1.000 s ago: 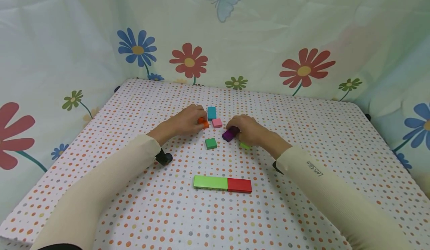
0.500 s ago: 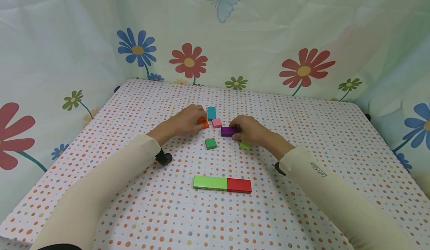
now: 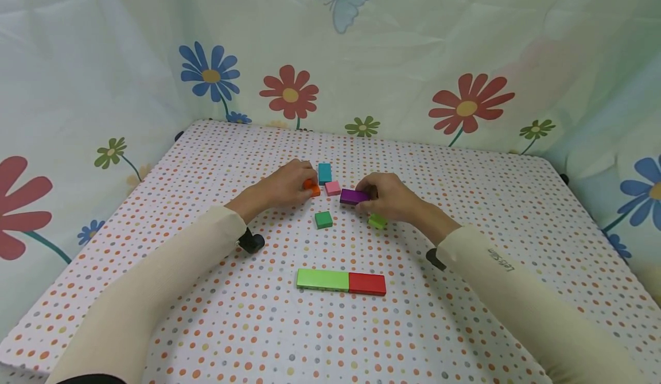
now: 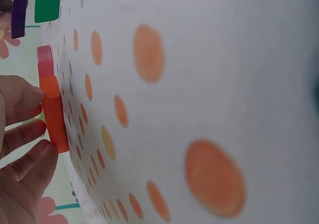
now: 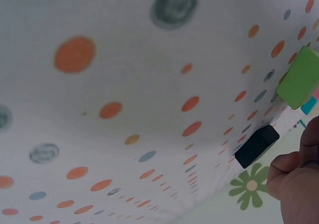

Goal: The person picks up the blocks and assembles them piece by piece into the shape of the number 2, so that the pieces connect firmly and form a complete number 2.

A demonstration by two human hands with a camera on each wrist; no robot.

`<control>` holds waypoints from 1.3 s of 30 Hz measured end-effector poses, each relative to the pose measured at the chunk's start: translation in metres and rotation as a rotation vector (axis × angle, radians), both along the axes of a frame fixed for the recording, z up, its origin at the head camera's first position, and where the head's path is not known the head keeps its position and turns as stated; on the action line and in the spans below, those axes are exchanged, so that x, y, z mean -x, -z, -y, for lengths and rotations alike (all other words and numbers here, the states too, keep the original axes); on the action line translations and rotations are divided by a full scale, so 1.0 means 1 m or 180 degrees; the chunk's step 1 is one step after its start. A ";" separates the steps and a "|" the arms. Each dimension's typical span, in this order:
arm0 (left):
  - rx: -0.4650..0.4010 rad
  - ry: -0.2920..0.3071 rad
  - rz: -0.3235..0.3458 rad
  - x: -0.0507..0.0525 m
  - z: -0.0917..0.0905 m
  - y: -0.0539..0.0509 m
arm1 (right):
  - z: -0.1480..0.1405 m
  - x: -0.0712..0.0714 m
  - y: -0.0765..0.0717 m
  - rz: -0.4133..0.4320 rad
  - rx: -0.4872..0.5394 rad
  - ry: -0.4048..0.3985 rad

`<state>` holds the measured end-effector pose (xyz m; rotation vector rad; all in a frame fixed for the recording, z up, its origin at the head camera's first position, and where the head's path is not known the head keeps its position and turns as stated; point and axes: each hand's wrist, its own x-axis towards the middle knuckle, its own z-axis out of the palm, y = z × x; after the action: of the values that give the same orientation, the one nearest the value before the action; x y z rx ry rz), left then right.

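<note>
On the dotted tabletop, my left hand [image 3: 289, 184] grips an orange block [image 4: 55, 117] by its ends. My right hand [image 3: 389, 196] holds a purple block [image 3: 353, 197] between thumb and fingers, its left end sticking out. The left wrist view shows that purple block [image 4: 19, 14] standing off the cloth. A pink block [image 3: 333, 188] lies between the hands, with a blue block [image 3: 325, 173] just behind it. Below them sits a green block [image 3: 323, 220]. Under the right hand is a light green block [image 3: 377, 221], partly covered. In the right wrist view a black block [image 5: 256, 146] lies near the hand.
Nearer the front, a long light green block [image 3: 323, 280] and a red block [image 3: 367, 284] lie end to end in a row. The white dotted tablecloth [image 3: 232, 326] covers the table. A flowered curtain [image 3: 403, 45] hangs behind and at both sides.
The purple block has turned from slanted to nearly level, and my right hand has shifted slightly right and up with it. More of the light green block shows. My left hand stays put.
</note>
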<state>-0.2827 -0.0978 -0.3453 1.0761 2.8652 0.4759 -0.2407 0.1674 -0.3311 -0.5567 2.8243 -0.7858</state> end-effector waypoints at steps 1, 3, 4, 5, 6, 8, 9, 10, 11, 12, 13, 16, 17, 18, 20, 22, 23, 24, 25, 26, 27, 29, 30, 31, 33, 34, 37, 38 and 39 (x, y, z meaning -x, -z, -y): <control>0.0000 0.0003 0.0001 0.000 0.000 0.000 | 0.000 -0.001 0.000 -0.0012 0.0015 -0.0001; 0.0004 0.0012 -0.0008 0.000 0.000 0.001 | 0.000 -0.003 0.001 -0.0048 0.0044 -0.0007; 0.0012 0.0015 -0.0017 0.001 0.000 0.001 | -0.001 -0.004 0.001 -0.0057 0.0068 -0.0011; 0.0018 0.0021 -0.0024 0.001 0.000 0.001 | -0.001 -0.005 0.001 -0.0069 0.0098 -0.0035; 0.0024 0.0025 -0.0031 0.001 0.000 0.001 | 0.000 -0.007 0.001 -0.0073 0.0125 -0.0057; 0.0039 0.0033 -0.0039 0.001 0.000 0.001 | 0.001 -0.010 0.001 -0.0084 0.0183 -0.0130; 0.0042 0.0037 -0.0035 0.002 0.000 0.000 | 0.002 -0.012 0.001 -0.0084 0.0216 -0.0170; 0.0043 0.0038 -0.0026 0.002 -0.001 0.000 | 0.002 -0.014 0.001 -0.0084 0.0252 -0.0227; 0.0041 0.0041 -0.0018 0.002 -0.001 -0.001 | 0.004 -0.016 0.001 -0.0088 0.0271 -0.0281; 0.0042 0.0042 -0.0012 0.001 -0.001 -0.001 | 0.005 -0.017 0.001 -0.0094 0.0285 -0.0333; 0.0044 0.0044 -0.0007 0.001 -0.001 -0.002 | 0.006 -0.019 0.001 -0.0103 0.0301 -0.0391; 0.0040 0.0052 -0.0004 0.002 -0.001 -0.002 | 0.011 -0.023 0.002 -0.0120 0.0332 -0.0563; 0.0046 0.0056 -0.0009 0.002 -0.002 -0.003 | 0.012 -0.025 0.002 -0.0124 0.0325 -0.0615; 0.0050 0.0055 -0.0011 0.002 -0.002 -0.002 | 0.014 -0.026 0.002 -0.0124 0.0321 -0.0663; 0.0062 0.0059 -0.0023 0.002 -0.002 -0.002 | 0.018 -0.029 0.002 -0.0105 0.0326 -0.0737; 0.0069 0.0071 -0.0036 0.003 -0.002 -0.002 | 0.022 -0.032 0.003 -0.0074 0.0322 -0.0803; 0.0070 0.0078 -0.0043 0.003 -0.002 -0.002 | 0.024 -0.033 0.004 -0.0067 0.0310 -0.0827; 0.0064 0.0086 -0.0047 0.003 -0.002 -0.002 | 0.025 -0.035 0.004 -0.0050 0.0323 -0.0860; 0.0055 0.0100 -0.0057 0.003 -0.001 -0.002 | 0.027 -0.036 0.005 -0.0033 0.0344 -0.0914; 0.0041 0.0112 -0.0064 0.003 -0.001 -0.002 | 0.029 -0.037 0.005 -0.0021 0.0348 -0.0964; 0.0025 0.0122 -0.0068 0.003 -0.001 -0.002 | 0.030 -0.039 0.006 0.0002 0.0352 -0.1005; -0.0005 0.0129 -0.0073 0.003 -0.001 -0.001 | 0.033 -0.042 0.006 0.0045 0.0360 -0.1084; -0.0017 0.0131 -0.0077 0.003 0.000 -0.001 | 0.035 -0.043 0.007 0.0064 0.0367 -0.1125; -0.0027 0.0133 -0.0082 0.003 0.000 0.000 | 0.037 -0.045 0.007 0.0079 0.0367 -0.1161; -0.0037 0.0131 -0.0087 0.003 0.000 0.000 | 0.040 -0.047 0.008 0.0121 0.0364 -0.1210; -0.0035 0.0131 -0.0090 0.003 0.000 0.000 | 0.041 -0.049 0.008 0.0131 0.0363 -0.1236; -0.0029 0.0145 -0.0103 0.003 0.000 0.000 | 0.045 -0.052 0.008 0.0168 0.0360 -0.1301; -0.0026 0.0146 -0.0104 0.003 0.000 0.000 | 0.046 -0.053 0.008 0.0181 0.0349 -0.1311; -0.0022 0.0149 -0.0103 0.003 0.000 -0.001 | 0.047 -0.054 0.008 0.0186 0.0331 -0.1318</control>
<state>-0.2859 -0.0981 -0.3447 1.1598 2.8609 0.4703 -0.1865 0.1209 -0.3393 -1.0695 2.4947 -0.8464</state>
